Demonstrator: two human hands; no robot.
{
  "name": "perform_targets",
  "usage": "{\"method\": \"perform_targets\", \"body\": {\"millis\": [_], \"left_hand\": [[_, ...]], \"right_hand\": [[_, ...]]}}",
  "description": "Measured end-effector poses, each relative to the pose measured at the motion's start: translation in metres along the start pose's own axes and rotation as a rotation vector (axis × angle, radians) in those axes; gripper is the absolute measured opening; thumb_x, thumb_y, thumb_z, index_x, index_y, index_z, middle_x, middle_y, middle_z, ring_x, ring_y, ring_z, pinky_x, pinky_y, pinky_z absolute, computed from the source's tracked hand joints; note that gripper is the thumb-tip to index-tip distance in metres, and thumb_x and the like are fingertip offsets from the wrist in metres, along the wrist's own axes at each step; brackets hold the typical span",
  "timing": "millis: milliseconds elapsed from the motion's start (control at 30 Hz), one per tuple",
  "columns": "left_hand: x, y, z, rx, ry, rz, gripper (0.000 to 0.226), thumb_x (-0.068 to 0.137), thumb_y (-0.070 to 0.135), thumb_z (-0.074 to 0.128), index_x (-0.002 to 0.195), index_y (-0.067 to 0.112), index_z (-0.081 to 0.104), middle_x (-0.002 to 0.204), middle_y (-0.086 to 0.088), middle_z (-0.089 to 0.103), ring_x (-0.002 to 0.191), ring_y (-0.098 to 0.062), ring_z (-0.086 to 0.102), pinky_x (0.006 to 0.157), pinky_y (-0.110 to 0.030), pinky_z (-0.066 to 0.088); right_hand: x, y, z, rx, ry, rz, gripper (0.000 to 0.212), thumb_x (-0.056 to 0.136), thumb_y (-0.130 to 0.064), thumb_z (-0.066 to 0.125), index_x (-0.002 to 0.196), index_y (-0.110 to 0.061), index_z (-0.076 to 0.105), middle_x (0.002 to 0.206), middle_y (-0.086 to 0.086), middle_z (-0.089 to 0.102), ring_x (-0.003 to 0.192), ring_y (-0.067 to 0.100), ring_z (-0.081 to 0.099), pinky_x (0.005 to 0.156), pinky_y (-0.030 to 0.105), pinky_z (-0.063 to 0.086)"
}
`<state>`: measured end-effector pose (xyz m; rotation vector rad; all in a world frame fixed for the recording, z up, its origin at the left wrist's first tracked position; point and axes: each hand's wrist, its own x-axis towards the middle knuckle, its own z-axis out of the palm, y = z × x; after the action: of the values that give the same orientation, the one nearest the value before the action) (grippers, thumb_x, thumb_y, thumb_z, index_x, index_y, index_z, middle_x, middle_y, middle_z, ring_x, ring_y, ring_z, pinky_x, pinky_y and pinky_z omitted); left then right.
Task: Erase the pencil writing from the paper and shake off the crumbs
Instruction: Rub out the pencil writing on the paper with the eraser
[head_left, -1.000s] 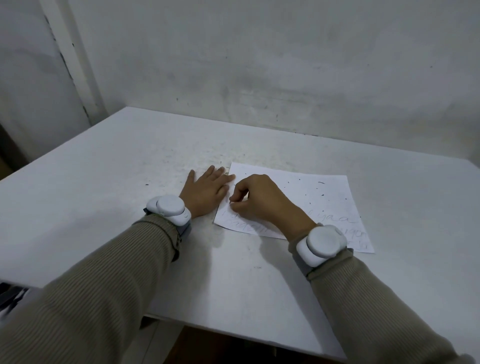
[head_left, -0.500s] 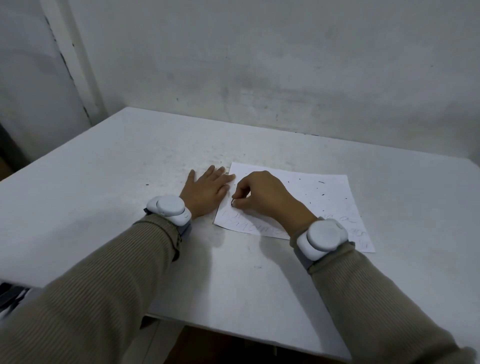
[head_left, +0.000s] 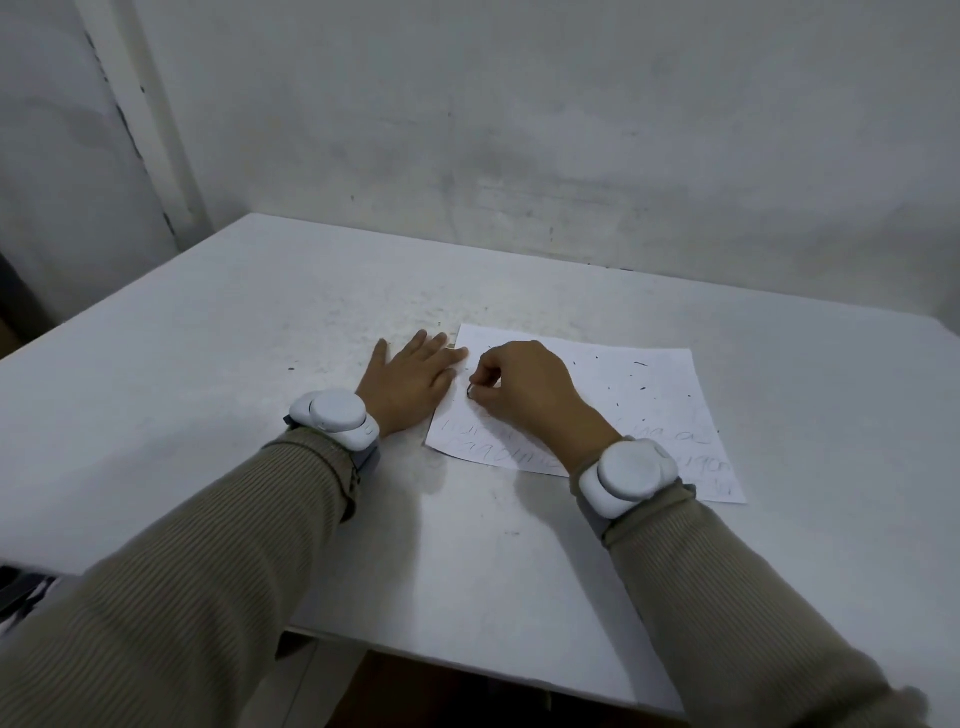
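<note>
Several unreadable pencil lines (head_left: 498, 451) on paper (head_left: 649, 395); left hand (head_left: 410, 384) flat, right hand (head_left: 530, 389) pinches eraser (head_left: 470, 391).

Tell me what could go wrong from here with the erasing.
The left hand pins the white paper sheet only at its left edge, so hard strokes could crumple it. The small eraser pinched in the right hand barely shows; it could slip out. Dark crumbs on the sheet could smear if rubbed over.
</note>
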<state>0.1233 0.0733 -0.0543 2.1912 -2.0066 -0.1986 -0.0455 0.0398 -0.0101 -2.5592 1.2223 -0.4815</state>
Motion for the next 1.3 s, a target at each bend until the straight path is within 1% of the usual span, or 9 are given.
{"method": "perform_targets", "body": {"millis": [233,333,433,633,800,967,1033,1167,1300], "left_hand": [[-0.0006,-0.0007,-0.0001,-0.007,-0.001,-0.001,0.047,0.108,0.034,0.021,0.154,0.036,0.022,0.165,0.006,0.009,0.152,-0.013,0.000,0.120,-0.052,0.000],[-0.0009,-0.0001,-0.0009,-0.006,-0.006,-0.002,0.046,0.108,0.035,0.020,0.154,0.036,0.022,0.165,0.006,0.009,0.152,-0.013,0.000,0.120,-0.053,0.000],[-0.0006,0.0010,-0.0013,0.006,0.001,0.000,0.046,0.108,0.034,0.020,0.154,0.035,0.022,0.165,0.006,0.010,0.152,-0.013,0.001,0.120,-0.053,0.001],[-0.0004,0.0003,-0.0009,0.008,-0.010,-0.002,0.047,0.108,0.035,0.020,0.154,0.036,0.021,0.165,0.006,0.009,0.152,-0.013,0.000,0.120,-0.052,0.001],[-0.0002,0.0003,-0.0009,0.008,-0.006,0.001,0.046,0.108,0.034,0.020,0.154,0.036,0.021,0.165,0.005,0.009,0.152,-0.014,0.000,0.120,-0.053,0.000],[-0.0003,-0.0004,-0.0012,0.007,-0.014,0.000,0.047,0.108,0.034,0.020,0.155,0.036,0.020,0.165,0.005,0.008,0.152,-0.013,-0.001,0.120,-0.053,0.000],[-0.0003,0.0000,-0.0013,0.006,-0.010,0.001,0.047,0.108,0.034,0.020,0.155,0.035,0.020,0.165,0.005,0.008,0.152,-0.014,0.000,0.120,-0.053,0.000],[0.0005,0.0002,-0.0022,0.005,-0.020,-0.002,0.047,0.108,0.035,0.019,0.154,0.035,0.021,0.165,0.005,0.008,0.152,-0.014,-0.001,0.120,-0.054,0.000],[0.0008,0.0011,-0.0048,-0.010,-0.043,-0.015,0.047,0.108,0.034,0.019,0.154,0.036,0.020,0.166,0.005,0.007,0.152,-0.015,-0.003,0.119,-0.056,-0.005]], "right_hand": [[-0.0028,-0.0005,-0.0057,0.075,-0.153,-0.037,0.004,0.075,-0.018,0.071,0.074,-0.016,0.073,0.078,-0.004,0.072,0.073,0.013,0.062,0.073,0.035,0.055],[0.0016,0.0004,-0.0043,0.005,-0.076,-0.005,0.005,0.080,-0.023,0.069,0.081,-0.022,0.073,0.085,-0.008,0.072,0.082,0.011,0.062,0.074,0.030,0.051],[0.0004,0.0014,0.0008,0.028,-0.006,0.020,0.007,0.080,-0.019,0.065,0.080,-0.020,0.072,0.084,-0.007,0.071,0.083,0.013,0.063,0.075,0.031,0.052],[-0.0019,0.0015,-0.0075,0.100,-0.171,-0.018,0.002,0.076,-0.018,0.071,0.074,-0.018,0.073,0.079,-0.007,0.072,0.073,0.010,0.062,0.074,0.033,0.055],[0.0014,0.0012,-0.0007,0.022,-0.023,0.025,0.006,0.081,-0.020,0.065,0.082,-0.022,0.071,0.085,-0.008,0.071,0.084,0.012,0.062,0.073,0.029,0.051],[-0.0060,-0.0014,-0.0039,0.118,-0.126,-0.015,0.005,0.075,-0.017,0.069,0.071,-0.017,0.072,0.076,-0.006,0.072,0.072,0.010,0.064,0.074,0.033,0.056],[-0.0023,-0.0008,-0.0076,0.089,-0.158,-0.010,0.003,0.076,-0.019,0.071,0.073,-0.020,0.072,0.079,-0.008,0.072,0.075,0.009,0.064,0.075,0.031,0.055],[0.0026,0.0014,-0.0028,-0.014,-0.039,0.032,0.005,0.082,-0.022,0.066,0.083,-0.024,0.071,0.087,-0.009,0.071,0.086,0.012,0.062,0.073,0.028,0.050],[-0.0029,0.0017,-0.0016,0.065,-0.059,-0.017,0.006,0.079,-0.016,0.067,0.078,-0.017,0.072,0.082,-0.006,0.072,0.078,0.012,0.063,0.076,0.032,0.054]]}}
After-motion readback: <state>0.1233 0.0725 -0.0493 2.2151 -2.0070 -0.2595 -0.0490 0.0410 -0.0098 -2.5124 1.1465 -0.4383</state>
